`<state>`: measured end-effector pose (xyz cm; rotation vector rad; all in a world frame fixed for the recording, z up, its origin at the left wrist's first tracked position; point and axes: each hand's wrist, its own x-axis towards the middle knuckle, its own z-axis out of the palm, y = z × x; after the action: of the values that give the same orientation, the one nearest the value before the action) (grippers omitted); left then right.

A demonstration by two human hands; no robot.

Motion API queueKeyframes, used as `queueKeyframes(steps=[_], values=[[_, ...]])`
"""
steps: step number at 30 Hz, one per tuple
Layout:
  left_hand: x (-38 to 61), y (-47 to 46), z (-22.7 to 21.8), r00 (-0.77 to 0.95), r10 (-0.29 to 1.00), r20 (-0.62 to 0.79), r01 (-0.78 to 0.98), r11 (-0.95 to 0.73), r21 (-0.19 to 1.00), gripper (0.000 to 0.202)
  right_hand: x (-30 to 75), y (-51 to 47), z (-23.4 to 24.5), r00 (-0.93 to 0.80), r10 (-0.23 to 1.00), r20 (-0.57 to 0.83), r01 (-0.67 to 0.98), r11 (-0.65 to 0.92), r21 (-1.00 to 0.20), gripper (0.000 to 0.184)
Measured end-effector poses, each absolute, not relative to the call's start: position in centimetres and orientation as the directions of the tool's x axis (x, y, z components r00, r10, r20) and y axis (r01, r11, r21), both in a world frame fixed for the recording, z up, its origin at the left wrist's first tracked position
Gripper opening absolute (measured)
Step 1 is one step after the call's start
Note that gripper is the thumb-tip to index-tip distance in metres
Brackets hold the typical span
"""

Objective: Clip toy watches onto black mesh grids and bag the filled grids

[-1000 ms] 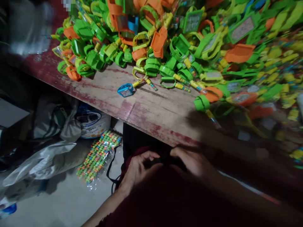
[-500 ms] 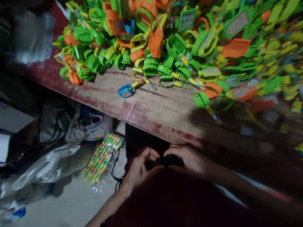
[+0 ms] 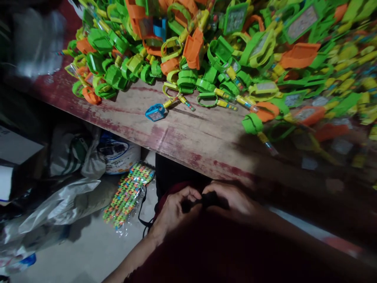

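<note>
Low in front of my body, just off the table's near edge, my left hand [image 3: 172, 208] curls its fingers and thumb inward. My right hand [image 3: 235, 198] meets it from the other side, bent the same way. Between the fingertips is a small dark shape [image 3: 208, 199], deep in shadow; I cannot make out what it is. Beyond them, a blue toy watch [image 3: 155, 113] with a yellow-ended tube of coloured beads lies alone on the table [image 3: 188, 133]. Neither hand touches it.
A large heap of green, orange and yellow toy watches [image 3: 194, 47] covers the table's far side. Loose yellow tubes [image 3: 347, 67] spread at the right. Below left are a clear bag of star-shaped pieces [image 3: 126, 196], a white printed sack [image 3: 118, 155] and plastic bags [image 3: 61, 204].
Both hands stay together at nearly the same spot, with the fingers slightly shifted. The dark shape between the fingertips shows a little more. The view has turned slightly.
</note>
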<state>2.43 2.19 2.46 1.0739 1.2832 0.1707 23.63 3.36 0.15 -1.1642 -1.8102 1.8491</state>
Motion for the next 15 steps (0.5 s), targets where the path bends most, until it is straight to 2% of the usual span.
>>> queueKeyframes(steps=[3,9,15], values=[[2.5,2.3,2.5,0.358,0.645,-0.675,0.438,0.522,0.732,0.024,23.8,3.1,-0.1,-0.613,0.725,-0.313,0.324,-0.131,-0.937,0.026],[3.2,2.1,2.5,0.242,0.69,-0.682,0.384,0.578,0.72,0.015,23.7,2.3,0.0,-0.573,0.772,-0.274,0.395,-0.032,-0.918,0.018],[3.5,2.6,2.1,0.175,0.639,-0.749,0.275,0.698,0.661,0.017,23.5,2.3,0.0,-0.575,0.775,-0.263,0.454,0.034,-0.891,0.019]])
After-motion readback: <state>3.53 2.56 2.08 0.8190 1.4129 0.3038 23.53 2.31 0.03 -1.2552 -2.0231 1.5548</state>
